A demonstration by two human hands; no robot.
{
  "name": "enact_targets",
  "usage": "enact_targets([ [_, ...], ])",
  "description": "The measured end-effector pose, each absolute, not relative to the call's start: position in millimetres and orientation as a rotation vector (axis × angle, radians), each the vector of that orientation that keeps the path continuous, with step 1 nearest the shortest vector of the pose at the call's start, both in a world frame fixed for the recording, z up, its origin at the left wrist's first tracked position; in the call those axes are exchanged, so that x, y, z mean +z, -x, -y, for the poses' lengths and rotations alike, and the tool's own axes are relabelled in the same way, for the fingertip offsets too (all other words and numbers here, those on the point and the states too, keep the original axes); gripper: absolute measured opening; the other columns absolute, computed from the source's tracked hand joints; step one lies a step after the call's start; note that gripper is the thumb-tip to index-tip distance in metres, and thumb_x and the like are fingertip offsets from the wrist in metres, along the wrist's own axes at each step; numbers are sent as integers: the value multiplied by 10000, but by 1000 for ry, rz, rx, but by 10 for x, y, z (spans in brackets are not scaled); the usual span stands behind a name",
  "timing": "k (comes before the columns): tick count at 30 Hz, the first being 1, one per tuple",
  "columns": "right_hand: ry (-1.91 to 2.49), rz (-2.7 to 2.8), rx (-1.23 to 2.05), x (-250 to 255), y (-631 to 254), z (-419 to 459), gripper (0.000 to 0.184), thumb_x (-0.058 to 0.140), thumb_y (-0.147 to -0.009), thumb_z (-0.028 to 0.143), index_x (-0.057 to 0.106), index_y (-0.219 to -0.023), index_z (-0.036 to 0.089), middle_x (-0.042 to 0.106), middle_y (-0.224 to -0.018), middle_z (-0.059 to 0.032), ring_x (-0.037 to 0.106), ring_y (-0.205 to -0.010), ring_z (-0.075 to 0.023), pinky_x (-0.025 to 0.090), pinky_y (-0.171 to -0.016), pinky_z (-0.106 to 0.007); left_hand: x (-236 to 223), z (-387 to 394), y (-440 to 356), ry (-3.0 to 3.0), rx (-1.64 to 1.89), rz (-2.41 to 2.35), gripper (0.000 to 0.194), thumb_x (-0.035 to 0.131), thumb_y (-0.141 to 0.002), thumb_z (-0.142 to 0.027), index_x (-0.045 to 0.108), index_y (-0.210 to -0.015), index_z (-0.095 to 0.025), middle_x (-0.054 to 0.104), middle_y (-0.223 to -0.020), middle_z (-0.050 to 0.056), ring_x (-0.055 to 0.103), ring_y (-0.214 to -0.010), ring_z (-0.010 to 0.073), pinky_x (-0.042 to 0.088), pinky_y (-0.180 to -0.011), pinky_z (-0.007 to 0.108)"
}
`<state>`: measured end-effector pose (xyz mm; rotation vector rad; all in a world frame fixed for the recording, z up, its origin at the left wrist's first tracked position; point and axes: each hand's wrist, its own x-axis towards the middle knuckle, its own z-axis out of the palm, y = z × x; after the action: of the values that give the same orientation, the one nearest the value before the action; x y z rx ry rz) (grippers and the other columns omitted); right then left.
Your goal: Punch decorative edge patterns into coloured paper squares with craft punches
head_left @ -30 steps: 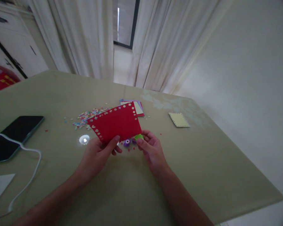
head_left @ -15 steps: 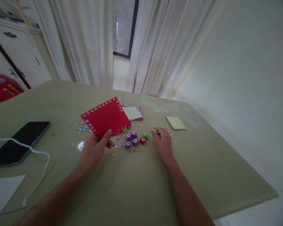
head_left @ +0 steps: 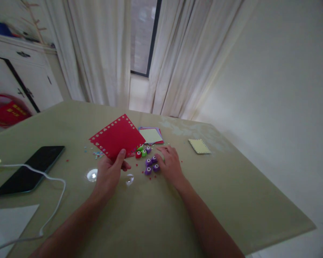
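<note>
My left hand (head_left: 111, 172) grips a red square card (head_left: 118, 138) by its near corner, thumb on top. Small flower and heart cutouts run along the card's edges. My right hand (head_left: 170, 164) reaches low over the table, thumb and fingers apart, just right of a cluster of purple craft punches (head_left: 148, 162). A spot of green shows beneath its fingers, mostly hidden. Behind that cluster sit a red punch (head_left: 138, 154), a green punch (head_left: 143, 153) and another purple punch (head_left: 148, 149), close to the card's right corner.
A stack of coloured cards (head_left: 150, 136) lies behind the punches, and a yellow edge-punched card (head_left: 199, 146) to the right. Paper bits (head_left: 98, 154) are scattered about. At left are a black tablet (head_left: 29, 170), a white cable (head_left: 59, 200) and a white sheet (head_left: 13, 222).
My right hand has moved left toward the purple punches, and the green punch earlier in its fingers no longer shows there. The red card stays in my left hand. The view has tilted slightly.
</note>
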<state>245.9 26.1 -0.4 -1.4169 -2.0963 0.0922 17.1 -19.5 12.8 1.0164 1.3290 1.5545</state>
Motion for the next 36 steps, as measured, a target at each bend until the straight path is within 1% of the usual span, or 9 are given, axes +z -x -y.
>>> enact_targets([
  [2,1354,2300,-5,63,-2166,-301,353,616,-1046,339,685,-1364,202,674,-1371,-139,559,-1259,-310,424,-1119,-472,123,202,-173,-1043,1550,-1333,435,716,-891,-570,798,-827,-147,692,-527,11,577,-481,141,481,-524,246],
  [6,1267,2540,-199,49,-1784,-353,310,734,-976,313,713,-1249,167,642,-1437,-167,533,-1315,-335,437,-1094,-469,117,209,-161,-1076,1577,-1347,496,644,-947,-596,817,-862,-139,680,-519,15,558,-480,151,465,-531,259],
  [11,1061,2652,-343,-25,-1817,-51,88,656,-1028,208,726,-1069,174,764,-1148,-111,627,-1107,-290,483,-936,-426,132,227,-183,-1010,1591,-1348,571,589,-958,-638,644,-597,-198,641,-474,24,540,-447,148,437,-491,260],
  [14,949,2698,-351,-44,-1960,257,97,632,-1042,190,708,-981,193,766,-915,-72,640,-927,-265,478,-826,-409,107,258,-220,-1004,1585,-1330,571,593,-969,-633,582,-577,-219,618,-485,2,519,-444,141,407,-465,254],
  [17,859,2676,-312,-62,-2094,470,129,581,-1053,164,693,-994,191,769,-914,-78,644,-910,-261,475,-827,-409,83,310,-248,-1052,1532,-1336,561,617,-981,-607,571,-575,-223,590,-493,-17,494,-456,133,388,-463,249],
  [21,927,2446,65,-31,-2223,534,34,655,-1016,232,672,-1020,203,778,-978,-87,671,-963,-273,501,-882,-415,98,373,-256,-1134,1453,-1384,576,615,-988,-588,575,-542,-227,583,-479,-17,507,-459,135,416,-480,251],
  [27,933,1842,835,109,-2384,474,224,850,-884,321,651,-956,248,788,-1225,-103,723,-1160,-283,511,-1033,-458,119,409,-252,-1193,1393,-1370,509,622,-984,-550,648,-580,-241,649,-525,-4,589,-497,167,489,-518,272],
  [32,1016,1327,1281,73,-2431,373,356,939,-757,360,621,-850,229,785,-1091,-83,738,-956,-232,572,-861,-381,134,431,-263,-1202,1373,-1423,467,658,-958,-526,667,-586,-245,673,-525,-3,592,-484,165,503,-507,268],
  [36,967,996,1475,61,-2400,309,476,1020,-609,302,691,-947,231,775,-969,-25,733,-871,-196,593,-793,-324,188,453,-279,-1253,1344,-1475,446,673,-921,-535,671,-576,-252,683,-517,-3,602,-480,167,513,-500,266],
])
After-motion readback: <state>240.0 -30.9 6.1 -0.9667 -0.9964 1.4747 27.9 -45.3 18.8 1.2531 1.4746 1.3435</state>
